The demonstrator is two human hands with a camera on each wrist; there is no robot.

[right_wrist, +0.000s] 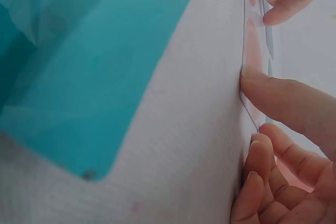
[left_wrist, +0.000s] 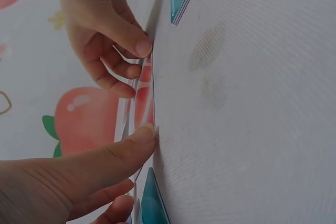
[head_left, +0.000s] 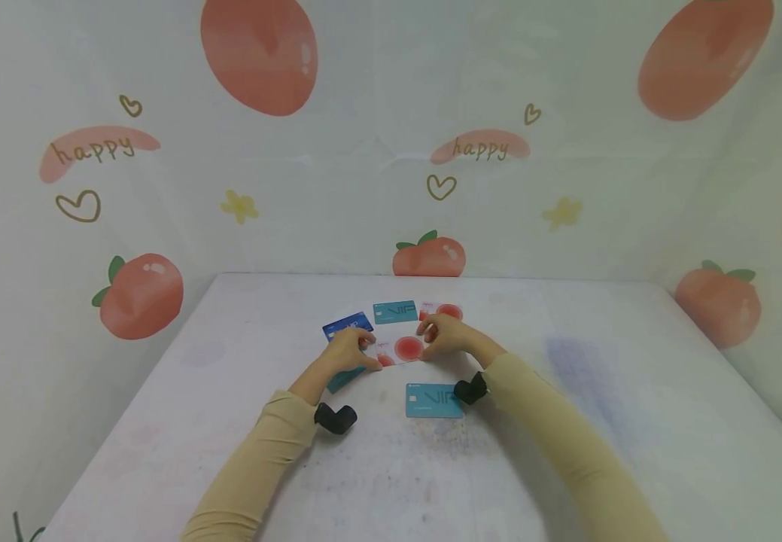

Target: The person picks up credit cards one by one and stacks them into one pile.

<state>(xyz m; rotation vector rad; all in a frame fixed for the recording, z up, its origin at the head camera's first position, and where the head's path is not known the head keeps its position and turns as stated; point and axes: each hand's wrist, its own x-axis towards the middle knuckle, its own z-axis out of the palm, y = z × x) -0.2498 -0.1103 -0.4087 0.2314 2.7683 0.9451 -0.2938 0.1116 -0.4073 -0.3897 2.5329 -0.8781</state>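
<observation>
A white card with red circles (head_left: 399, 350) lies between my two hands at the middle of the table. My left hand (head_left: 348, 348) holds its left end, thumb near the front corner and fingers toward the back. At the opposite end, my right hand (head_left: 446, 333) grips the card's short edge between thumb and fingers. In the left wrist view, the left thumb (left_wrist: 126, 150) presses along the card's near edge. The right wrist view has the right thumb (right_wrist: 268, 88) on the card's face. Partly under the left hand are a dark blue card (head_left: 348, 322) and a teal card (head_left: 345, 378).
Behind the held card lie a teal VIP card (head_left: 395, 312) and another red-and-white card (head_left: 446, 308), which the right hand partly covers. Another teal VIP card (head_left: 431, 401) sits nearer me, beside the right wrist's black camera (head_left: 470, 388). A printed curtain (head_left: 336, 165) hangs behind the table.
</observation>
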